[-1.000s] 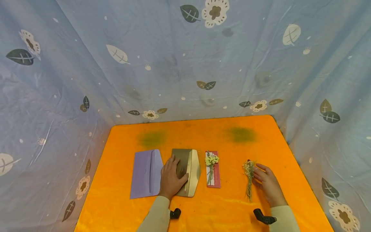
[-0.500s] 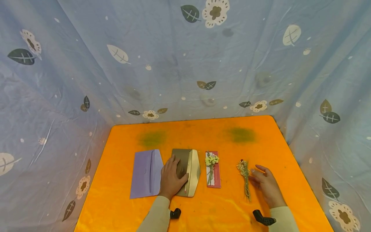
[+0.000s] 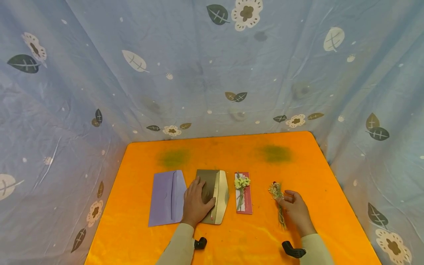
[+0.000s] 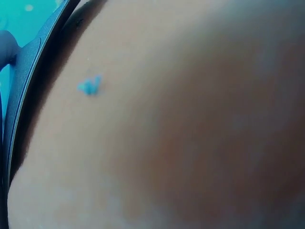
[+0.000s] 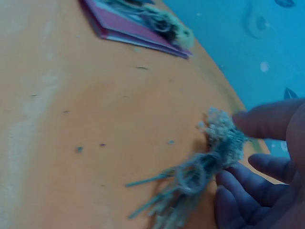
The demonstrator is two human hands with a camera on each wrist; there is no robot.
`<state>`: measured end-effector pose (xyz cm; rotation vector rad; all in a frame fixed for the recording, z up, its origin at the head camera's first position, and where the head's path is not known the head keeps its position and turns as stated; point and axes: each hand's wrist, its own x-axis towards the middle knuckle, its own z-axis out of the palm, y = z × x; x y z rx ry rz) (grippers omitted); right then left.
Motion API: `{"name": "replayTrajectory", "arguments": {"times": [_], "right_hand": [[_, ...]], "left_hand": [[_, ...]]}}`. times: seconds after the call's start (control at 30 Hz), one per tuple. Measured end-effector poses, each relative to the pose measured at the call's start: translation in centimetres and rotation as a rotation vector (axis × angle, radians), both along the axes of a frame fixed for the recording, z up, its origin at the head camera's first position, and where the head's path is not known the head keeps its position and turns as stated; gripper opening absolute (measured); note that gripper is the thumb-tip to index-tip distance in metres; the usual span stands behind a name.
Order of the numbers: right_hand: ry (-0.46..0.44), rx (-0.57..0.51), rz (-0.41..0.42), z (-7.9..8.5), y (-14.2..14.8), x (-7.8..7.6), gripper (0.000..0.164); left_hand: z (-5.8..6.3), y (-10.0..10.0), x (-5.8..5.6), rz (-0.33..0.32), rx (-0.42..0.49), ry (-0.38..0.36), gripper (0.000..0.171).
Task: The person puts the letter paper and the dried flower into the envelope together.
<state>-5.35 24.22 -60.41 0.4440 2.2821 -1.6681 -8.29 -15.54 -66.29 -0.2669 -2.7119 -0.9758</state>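
My left hand (image 3: pixel 197 201) lies flat, fingers straight, on a gold envelope (image 3: pixel 221 195) whose flap is open to the right. A purple envelope (image 3: pixel 165 198) lies just left of it. My right hand (image 3: pixel 294 207) pinches a dried flower sprig (image 3: pixel 275 189) between thumb and fingers. In the right wrist view the sprig (image 5: pixel 209 162) has a pale fluffy head and a tied stem, with my right hand (image 5: pixel 257 157) at its side. A red card (image 3: pixel 247 203) carrying a small yellow-flower bunch (image 3: pixel 242 182) lies between the two hands. The left wrist view is a close blur.
Everything lies on an orange table (image 3: pixel 298 154) with two dark greenish smudges near its back. A blue cloth with leaf and flower prints (image 3: pixel 212 73) walls in the back and both sides. The red card (image 5: pixel 138 33) shows at the top of the right wrist view.
My right hand has moved left with the dried sprig, closing thumb and fingers on it. The left hand stays on the gold envelope.
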Motion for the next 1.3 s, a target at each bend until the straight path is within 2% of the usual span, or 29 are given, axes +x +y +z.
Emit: {"name": "replayTrajectory", "arguments": {"times": [0.17,0.3,0.6,0.73,1.03,1.13,1.3], "right_hand": [[0.057,0.148,-0.002,-0.3,-1.0,0.1,0.066],[0.068,0.168,-0.014,-0.4,-1.4,0.1,0.062],[-0.019,-0.058,-0.004,0.4,-0.8,-0.3,0.060],[-0.061,-0.126,0.002,0.7,-0.7,-0.6,0.058],[-0.068,-0.165,-0.003,1.2,-1.0,-0.7,0.053],[-0.061,-0.171,-0.009,1.3,-1.1,-0.7,0.055],[-0.051,-0.253,-0.047,1.2,-1.2,-0.8,0.063]], "left_hand": [[0.0,0.0,0.0,0.001,0.004,-0.014,0.077],[0.0,0.1,-0.1,-0.001,0.001,-0.002,0.076],[0.0,0.1,0.0,-0.001,0.004,-0.013,0.076],[-0.1,0.1,0.0,-0.001,0.003,-0.019,0.077],[-0.3,0.1,-0.1,-0.001,0.001,-0.017,0.076],[-0.4,0.0,-0.1,0.001,-0.002,-0.015,0.077],[-0.4,0.0,-0.1,0.001,0.003,-0.005,0.076]]}}
